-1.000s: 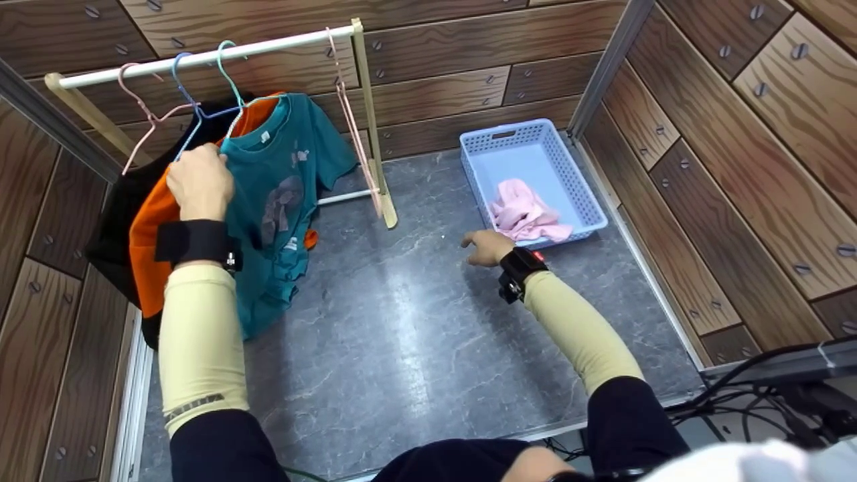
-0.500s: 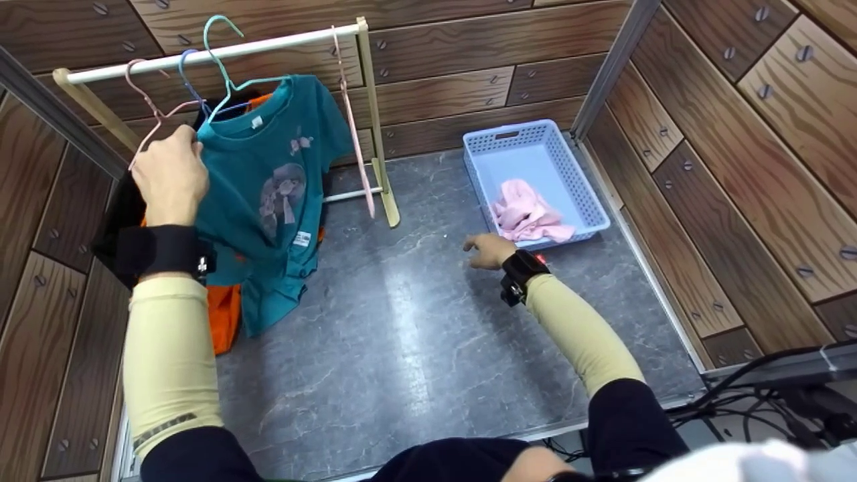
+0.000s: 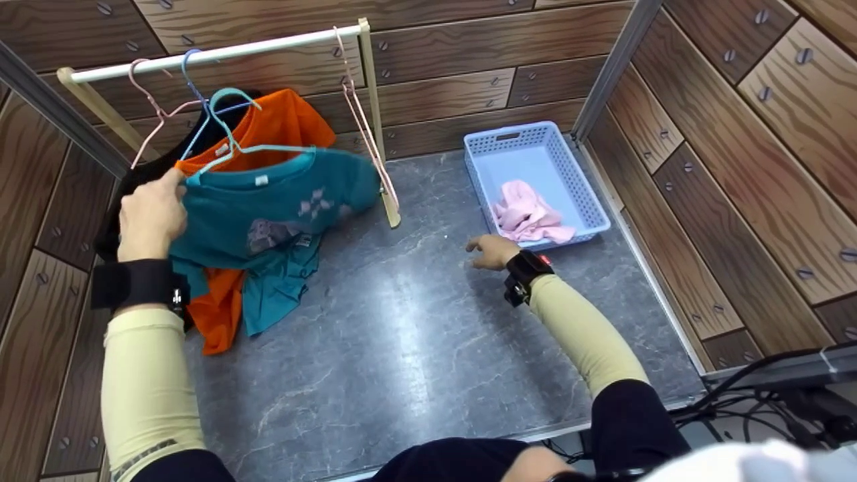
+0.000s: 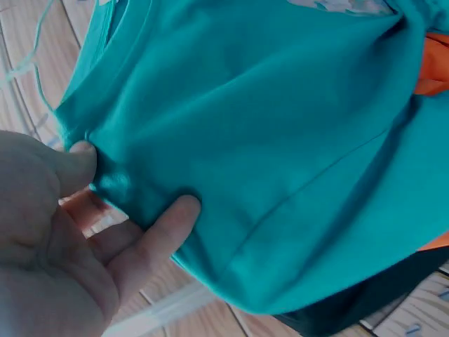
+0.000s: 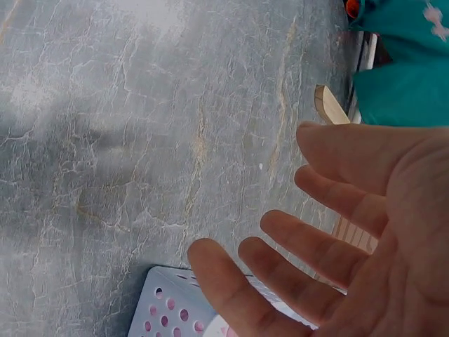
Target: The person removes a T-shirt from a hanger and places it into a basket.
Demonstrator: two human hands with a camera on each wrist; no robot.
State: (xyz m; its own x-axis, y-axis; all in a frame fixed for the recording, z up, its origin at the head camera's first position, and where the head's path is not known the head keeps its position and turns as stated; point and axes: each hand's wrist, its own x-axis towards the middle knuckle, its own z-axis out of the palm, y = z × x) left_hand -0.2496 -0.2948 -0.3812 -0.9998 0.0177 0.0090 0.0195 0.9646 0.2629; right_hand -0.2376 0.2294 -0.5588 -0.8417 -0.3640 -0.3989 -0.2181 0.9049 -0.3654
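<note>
My left hand [image 3: 152, 213] pinches the shoulder of a teal T-shirt [image 3: 281, 194] together with the end of its turquoise hanger [image 3: 231, 144]. The hanger's hook is off the rail, in front of it. In the left wrist view the thumb and fingers grip the teal cloth [image 4: 245, 140] at the shoulder beside the neckline. Behind it, an orange T-shirt [image 3: 294, 117] hangs on a blue hanger [image 3: 194, 80]. My right hand [image 3: 494, 252] hovers with relaxed fingers beside the blue basket [image 3: 546, 167], holding nothing; the right wrist view shows its fingers [image 5: 295, 246] spread.
A clothes rack with a white rail [image 3: 268, 45] stands at the back left. A black garment [image 3: 114, 214] and pink hangers [image 3: 150, 110] hang on it. A crumpled pink cloth [image 3: 525, 211] lies in the basket. Wood-patterned walls enclose the grey floor [image 3: 402, 321].
My left hand has gone from the shirts' shoulders to the left, lifting the turquoise hanger off the rail and bringing the teal T-shirt down and forward. The right hand has hardly moved.
</note>
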